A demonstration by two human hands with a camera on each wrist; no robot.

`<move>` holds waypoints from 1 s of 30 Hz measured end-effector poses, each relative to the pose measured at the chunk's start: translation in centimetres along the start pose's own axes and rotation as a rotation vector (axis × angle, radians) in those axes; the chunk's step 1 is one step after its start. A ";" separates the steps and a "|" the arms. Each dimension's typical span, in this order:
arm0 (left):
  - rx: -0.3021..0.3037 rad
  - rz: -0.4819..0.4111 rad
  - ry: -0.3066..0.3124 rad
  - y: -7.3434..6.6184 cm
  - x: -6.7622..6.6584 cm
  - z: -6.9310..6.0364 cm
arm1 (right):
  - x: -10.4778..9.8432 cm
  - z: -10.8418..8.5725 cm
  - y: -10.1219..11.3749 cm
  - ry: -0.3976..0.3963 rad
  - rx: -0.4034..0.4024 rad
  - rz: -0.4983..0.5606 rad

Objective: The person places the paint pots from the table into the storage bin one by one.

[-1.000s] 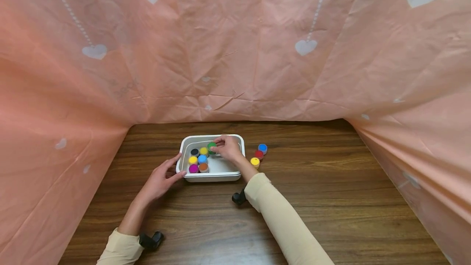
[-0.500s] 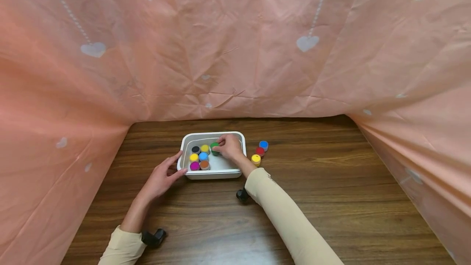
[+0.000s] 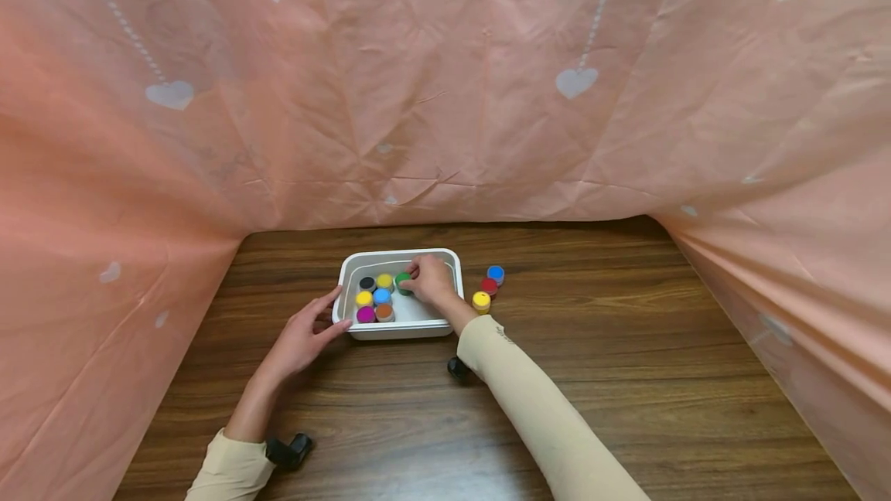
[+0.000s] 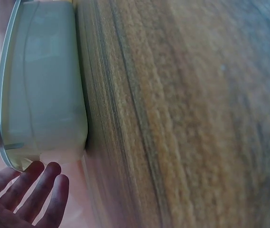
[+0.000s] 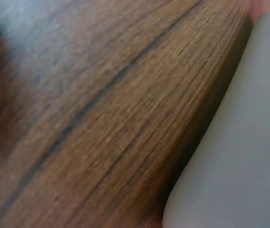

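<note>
In the head view, my right hand (image 3: 430, 280) reaches inside a white plastic tray (image 3: 401, 335) and pinches a small paint pot with a green lid (image 3: 403, 283). Left of it stand several similar pots, among them a black one (image 3: 367, 284), a light blue one (image 3: 382, 297), a purple one (image 3: 365, 315) and a brown one (image 3: 384, 313). My left hand (image 3: 301, 337) touches the tray's left end, thumb at the near corner. Its fingers (image 4: 40, 190) extend loosely beside the tray wall (image 4: 49, 90) in the left wrist view. The right wrist view shows only tray wall (image 5: 239, 156) and tabletop.
Right of the tray, a blue pot (image 3: 496, 275), a red pot (image 3: 489, 286) and a yellow pot (image 3: 481, 301) stand on the wooden table (image 3: 599, 346). A pink curtain (image 3: 445, 99) with white hearts hangs behind and along both sides.
The green-lidded pot, held in my right hand, has gone from slightly tilted to more upright beside the yellow pot in the tray. My left hand stays at the tray's left end.
</note>
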State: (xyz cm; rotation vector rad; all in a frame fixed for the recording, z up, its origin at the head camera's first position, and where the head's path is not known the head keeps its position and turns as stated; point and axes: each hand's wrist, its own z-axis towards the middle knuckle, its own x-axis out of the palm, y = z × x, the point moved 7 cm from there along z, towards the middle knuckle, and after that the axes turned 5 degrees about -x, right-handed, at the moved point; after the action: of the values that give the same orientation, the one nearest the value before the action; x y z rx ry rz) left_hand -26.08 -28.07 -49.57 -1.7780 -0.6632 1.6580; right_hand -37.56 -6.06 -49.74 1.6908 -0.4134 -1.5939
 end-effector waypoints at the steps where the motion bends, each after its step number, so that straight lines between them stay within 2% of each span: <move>1: 0.001 0.001 0.000 0.0 0.0 0.0 | 0.0 0.0 0.0 0.000 -0.005 -0.004; 8: -0.004 0.006 0.003 0.3 0.1 0.1 | 0.1 -0.2 0.4 0.026 -0.030 -0.010; 30: 0.010 0.007 -0.006 0.3 0.1 0.2 | -0.1 0.1 0.3 0.040 -0.021 0.027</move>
State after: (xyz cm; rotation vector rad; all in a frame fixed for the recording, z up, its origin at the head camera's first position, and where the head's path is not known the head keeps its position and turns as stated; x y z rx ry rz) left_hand -26.26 -28.22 -49.86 -1.7708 -0.6518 1.6690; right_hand -37.63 -6.20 -49.47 1.6916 -0.3964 -1.5374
